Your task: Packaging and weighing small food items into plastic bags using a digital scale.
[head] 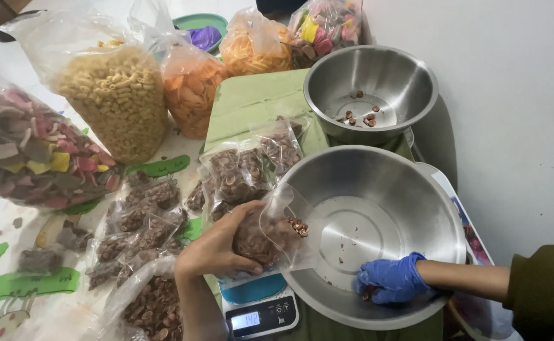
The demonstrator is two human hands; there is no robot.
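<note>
My left hand cups a small clear bag of brown snack pieces over the digital scale. My gloved right hand pinches pieces in the near steel bowl. I judge the bag light, limp and slippery; support it underneath, mouth kept upward.

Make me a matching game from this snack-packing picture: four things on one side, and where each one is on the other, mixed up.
Things:
1. Left hand
2. Right hand
3. Small bowl
4. Scale

Places:
A. Behind the big bowl, a few brown pieces inside
B. In a blue glove, down inside the big bowl
C. Under the bag, its lit display facing the camera
D. Holding the open clear bag of brown snacks

Pairs: 1-D, 2-B, 3-A, 4-C
</note>
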